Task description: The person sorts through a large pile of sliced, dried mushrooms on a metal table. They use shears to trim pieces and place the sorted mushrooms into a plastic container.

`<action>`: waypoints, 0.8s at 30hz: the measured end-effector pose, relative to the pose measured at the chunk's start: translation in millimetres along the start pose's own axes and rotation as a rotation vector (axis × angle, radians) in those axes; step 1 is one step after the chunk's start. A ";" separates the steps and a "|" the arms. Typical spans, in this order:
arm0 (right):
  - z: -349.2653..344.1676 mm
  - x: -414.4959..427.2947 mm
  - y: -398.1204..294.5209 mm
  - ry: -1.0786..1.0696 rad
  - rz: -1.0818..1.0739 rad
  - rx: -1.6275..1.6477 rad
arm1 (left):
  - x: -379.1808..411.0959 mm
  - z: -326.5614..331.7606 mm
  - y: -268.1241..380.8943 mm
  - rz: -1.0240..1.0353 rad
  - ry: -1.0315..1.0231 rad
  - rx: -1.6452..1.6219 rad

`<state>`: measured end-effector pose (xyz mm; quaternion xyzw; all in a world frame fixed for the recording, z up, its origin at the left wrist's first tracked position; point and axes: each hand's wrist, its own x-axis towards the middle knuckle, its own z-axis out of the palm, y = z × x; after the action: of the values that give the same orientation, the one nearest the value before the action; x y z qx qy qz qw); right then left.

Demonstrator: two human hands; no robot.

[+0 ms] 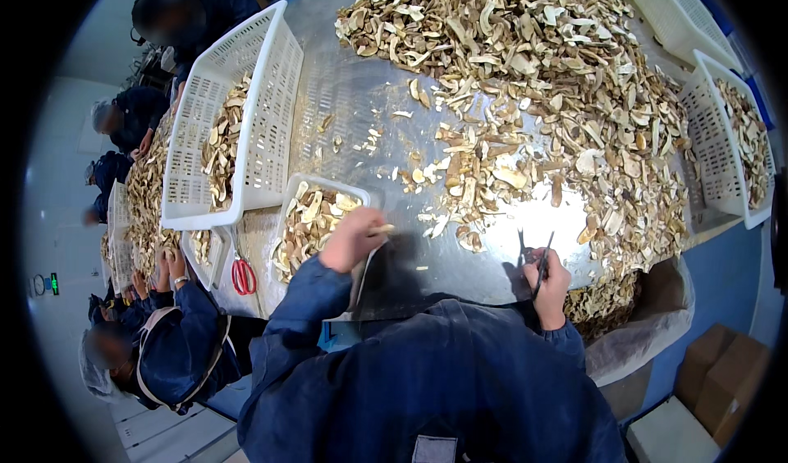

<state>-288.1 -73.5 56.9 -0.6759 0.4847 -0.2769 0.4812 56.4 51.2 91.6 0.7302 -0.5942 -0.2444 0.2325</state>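
My left hand (356,241) is over the right side of a small white tray (367,197), pinching a pale mushroom slice (383,229) between thumb and fingers. Inside that tray lies a heap of sliced dried mushrooms (314,217). My right hand (548,281) grips a pair of dark scissors (534,260), their blades spread and pointing away from me above the brightly lit metal tabletop (443,266). Loose mushroom slices (486,170) are scattered just beyond the scissors, running into a large mushroom pile (523,38) at the back and right.
A tall white perforated basket (265,130) stands left, partly filled with slices. Red-handled scissors (244,276) lie beside it. Another perforated basket (714,149) is at far right. A lined bin (662,334) holds pieces below the table's edge. Co-workers (178,346) work along the left.
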 end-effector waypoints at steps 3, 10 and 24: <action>-7.6 -6.4 12.0 0.122 -0.022 0.000 | -23.3 -53.3 1.8 -0.331 0.082 0.072; 3.7 -9.1 42.0 0.367 -0.107 -0.003 | -19.9 -86.0 5.2 -0.147 0.152 0.410; 6.5 -8.1 43.2 0.428 -0.106 0.012 | 269.6 3.4 -40.5 -0.222 0.347 0.382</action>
<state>-302.5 -66.5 15.5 -0.6232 0.5381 -0.4419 0.3561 131.8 -206.0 41.7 0.8523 -0.4974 -0.0232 0.1604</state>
